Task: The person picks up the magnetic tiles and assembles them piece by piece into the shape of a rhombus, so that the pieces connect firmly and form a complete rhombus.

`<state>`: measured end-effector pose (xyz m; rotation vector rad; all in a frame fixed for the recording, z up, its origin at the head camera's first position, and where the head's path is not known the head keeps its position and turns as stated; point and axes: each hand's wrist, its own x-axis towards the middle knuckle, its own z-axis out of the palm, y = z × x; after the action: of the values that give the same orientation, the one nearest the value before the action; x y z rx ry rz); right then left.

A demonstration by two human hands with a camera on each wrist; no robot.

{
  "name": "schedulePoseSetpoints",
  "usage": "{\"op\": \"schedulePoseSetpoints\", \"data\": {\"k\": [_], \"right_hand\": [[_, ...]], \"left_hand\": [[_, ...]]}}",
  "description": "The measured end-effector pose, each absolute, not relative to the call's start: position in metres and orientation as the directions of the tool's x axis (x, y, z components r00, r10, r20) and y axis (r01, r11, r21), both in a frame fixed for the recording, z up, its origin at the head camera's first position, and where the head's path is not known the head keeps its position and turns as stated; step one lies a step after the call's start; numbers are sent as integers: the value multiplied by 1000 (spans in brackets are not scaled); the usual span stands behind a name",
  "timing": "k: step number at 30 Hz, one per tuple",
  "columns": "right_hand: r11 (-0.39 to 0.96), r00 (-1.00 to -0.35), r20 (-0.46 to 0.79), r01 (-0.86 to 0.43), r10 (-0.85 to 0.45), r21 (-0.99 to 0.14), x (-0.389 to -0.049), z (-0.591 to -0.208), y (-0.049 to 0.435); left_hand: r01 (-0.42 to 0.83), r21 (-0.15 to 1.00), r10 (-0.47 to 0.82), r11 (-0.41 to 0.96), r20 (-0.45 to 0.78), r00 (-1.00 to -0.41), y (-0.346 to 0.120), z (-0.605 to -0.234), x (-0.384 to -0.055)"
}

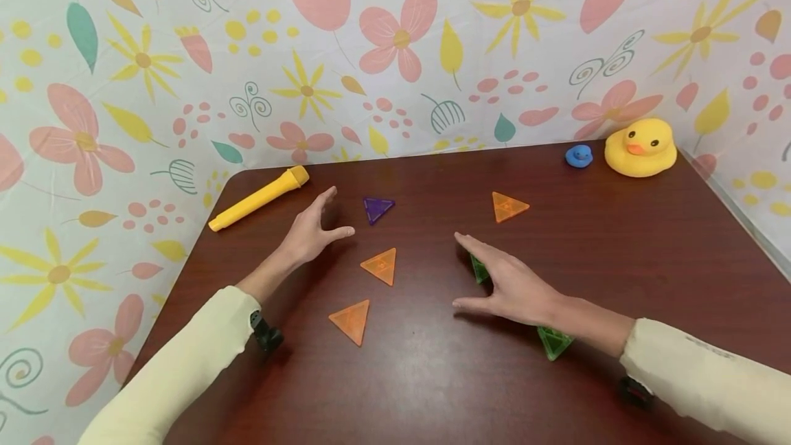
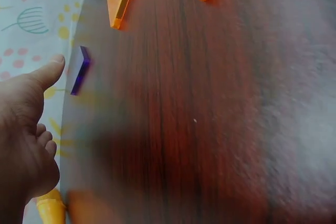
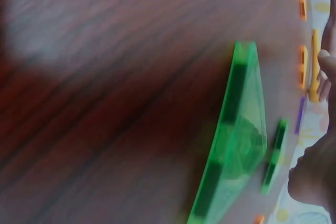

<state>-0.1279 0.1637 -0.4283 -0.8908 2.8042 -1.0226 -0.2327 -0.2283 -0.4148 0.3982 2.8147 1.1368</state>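
Note:
My left hand (image 1: 309,229) hovers over the table with thumb and fingers spread, holding nothing. Nearest to it is a purple triangular tile (image 1: 378,209); two orange triangular tiles, one farther back (image 1: 382,266) and one nearer me (image 1: 351,322), lie to its right. Across from it, my right hand (image 1: 513,287) is likewise spread and holds nothing. It partly covers a green triangular tile (image 1: 478,269), while a second green tile (image 1: 555,343) shows below the wrist. In the right wrist view that green tile (image 3: 231,140) looms large. Another orange tile (image 1: 508,207) lies behind my right hand.
A yellow toy microphone (image 1: 259,199) lies at the table's back left. At the back right stand a small blue duck (image 1: 579,156) and a large yellow duck (image 1: 641,150). A flower-patterned cloth (image 1: 395,108) hangs behind the dark wooden table (image 1: 420,390).

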Motion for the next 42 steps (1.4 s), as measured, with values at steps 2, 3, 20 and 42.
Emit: {"op": "schedulePoseSetpoints", "data": {"k": [2,3,20,42], "right_hand": [[596,-835,172,-502,-522,-626,-129,-431,157],[583,-832,184,-507,-524,-635,-130,-431,153],[552,-795,195,-552,-575,-625,-153,-439,94],[524,-804,233,-546,-547,-653,-164,-444,64]], "left_hand": [[208,701,270,682,23,-963,-225,-416,-236],[205,706,270,677,21,-963,-223,-417,-237],[204,607,259,768,-3,-966,-188,-434,-256],[269,566,253,779,107,-961,-187,-447,-262]]}}
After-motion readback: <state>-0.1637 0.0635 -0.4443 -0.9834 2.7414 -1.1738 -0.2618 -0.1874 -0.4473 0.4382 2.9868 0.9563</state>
